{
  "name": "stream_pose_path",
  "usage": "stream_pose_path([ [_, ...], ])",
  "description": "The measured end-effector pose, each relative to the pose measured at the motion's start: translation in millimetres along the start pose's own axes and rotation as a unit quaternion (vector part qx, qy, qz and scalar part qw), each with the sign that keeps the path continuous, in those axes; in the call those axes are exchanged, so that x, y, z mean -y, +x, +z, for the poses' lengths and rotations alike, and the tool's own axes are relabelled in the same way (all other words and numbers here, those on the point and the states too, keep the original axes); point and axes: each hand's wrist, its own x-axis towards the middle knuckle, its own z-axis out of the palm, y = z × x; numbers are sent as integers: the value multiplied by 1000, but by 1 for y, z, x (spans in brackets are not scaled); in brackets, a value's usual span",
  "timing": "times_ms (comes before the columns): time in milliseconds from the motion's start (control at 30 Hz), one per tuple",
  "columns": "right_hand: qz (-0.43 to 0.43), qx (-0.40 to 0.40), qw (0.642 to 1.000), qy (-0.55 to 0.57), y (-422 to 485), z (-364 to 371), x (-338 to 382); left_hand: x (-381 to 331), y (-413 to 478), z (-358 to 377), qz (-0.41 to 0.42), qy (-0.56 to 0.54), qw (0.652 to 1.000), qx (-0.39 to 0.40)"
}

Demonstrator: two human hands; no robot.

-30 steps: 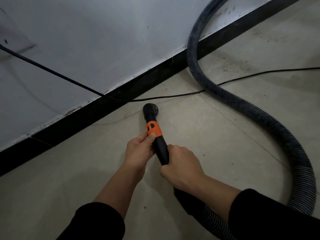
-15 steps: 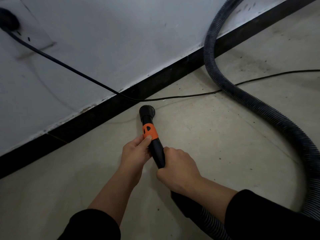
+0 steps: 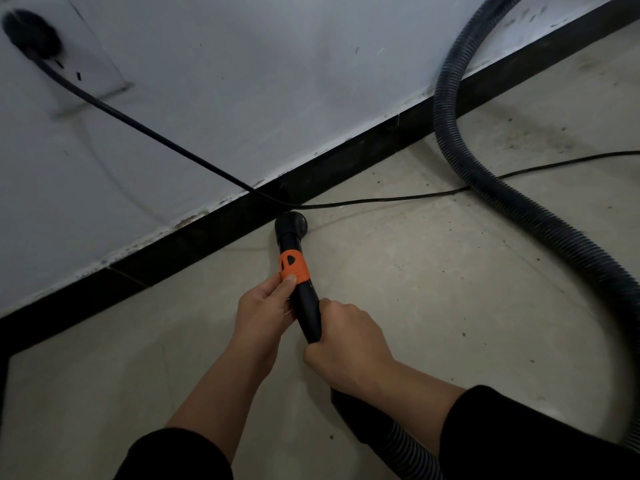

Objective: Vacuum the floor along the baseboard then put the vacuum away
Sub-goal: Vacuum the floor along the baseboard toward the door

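Observation:
A black vacuum nozzle (image 3: pixel 302 289) with an orange collar points at the floor. Its round tip (image 3: pixel 291 223) rests right at the foot of the black baseboard (image 3: pixel 194 244). My left hand (image 3: pixel 265 306) grips the nozzle just below the orange collar, thumb on the orange. My right hand (image 3: pixel 346 348) is closed around the nozzle's lower end. From there the ribbed dark hose (image 3: pixel 540 216) loops right and back up along the wall.
A thin black power cord (image 3: pixel 149 129) runs from a plug (image 3: pixel 31 32) in the wall socket down to the baseboard beside the nozzle tip, then right across the beige floor (image 3: pixel 433 306) under the hose. White wall above the baseboard.
The nozzle tip has slid closer to the baseboard and the cord. The view has shifted left and up, bringing the wall socket and plug into sight.

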Motion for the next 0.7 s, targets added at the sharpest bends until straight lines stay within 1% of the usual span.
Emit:
stream_pose_path([
  [267, -12, -7, 1000, 22, 19, -2, 4, -12, 14, 2, 3, 8, 1000, -13],
  [700, -12, -30, 999, 33, 22, -4, -3, -11, 23, 6, 14, 30, 999, 14],
])
